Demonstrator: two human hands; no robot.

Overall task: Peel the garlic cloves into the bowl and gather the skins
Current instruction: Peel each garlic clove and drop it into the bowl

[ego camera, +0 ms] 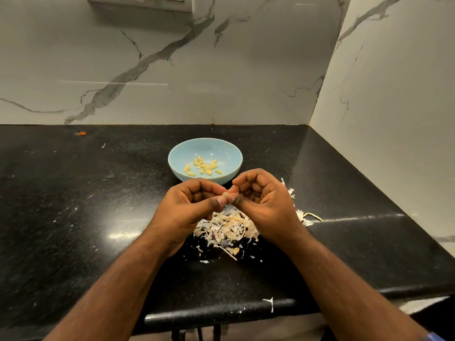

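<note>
Garlic clove (224,194) between curled hands (229,200).

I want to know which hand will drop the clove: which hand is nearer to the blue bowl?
Right, slightly. The right hand sits just below the blue bowl's near-right rim; the left hand is lower, near its left side. Both pinch the garlic clove.

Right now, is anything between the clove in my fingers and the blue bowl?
Nothing visible. The small garlic clove, pinched between both thumbs, sits just in front of the light blue bowl; the papery skin pile lies below the hands.
</note>
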